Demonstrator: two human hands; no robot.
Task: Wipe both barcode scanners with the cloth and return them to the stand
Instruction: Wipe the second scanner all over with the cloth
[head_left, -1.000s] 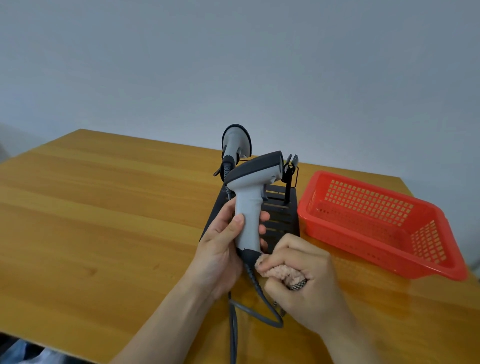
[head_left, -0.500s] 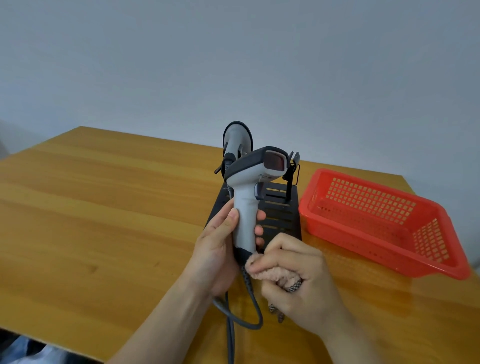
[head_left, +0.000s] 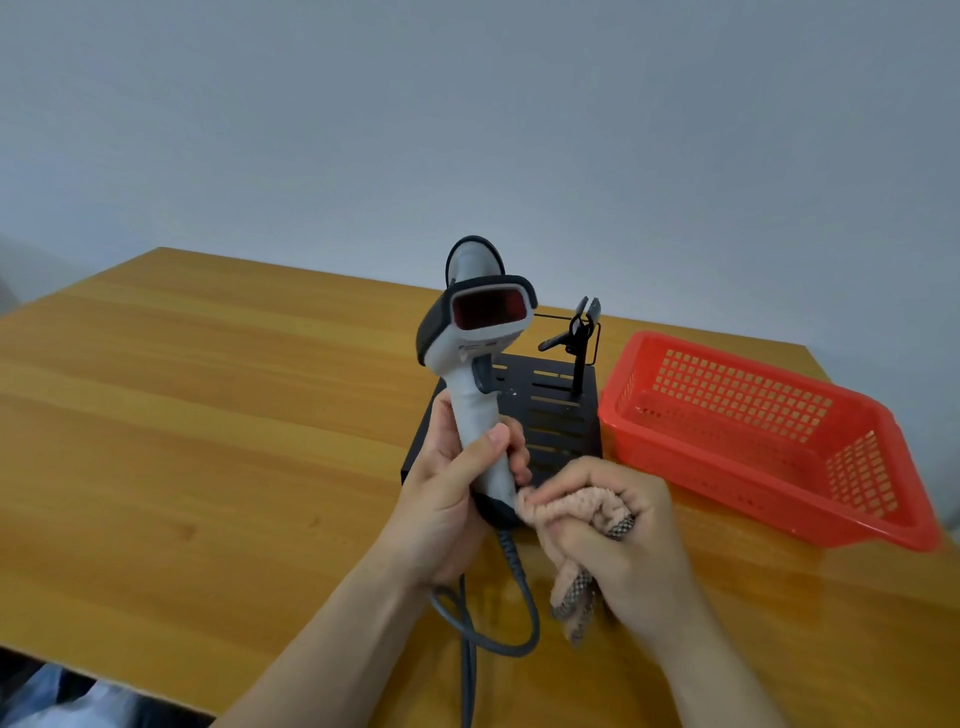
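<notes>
Turned toward camera, scanner (head_left: 475, 374) — left hand (head_left: 441, 499) wraps its handle.

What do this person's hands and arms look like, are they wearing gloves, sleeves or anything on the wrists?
Both the left hand and the right hand are bare: no gloves, and no rings that show. Both forearms are uncovered up to the frame's edge, with no sleeve, watch or bracelet in view. The fingernails look short and unpainted. A bit of pale blue fabric, perhaps clothing, shows below the table edge at bottom left.
</notes>
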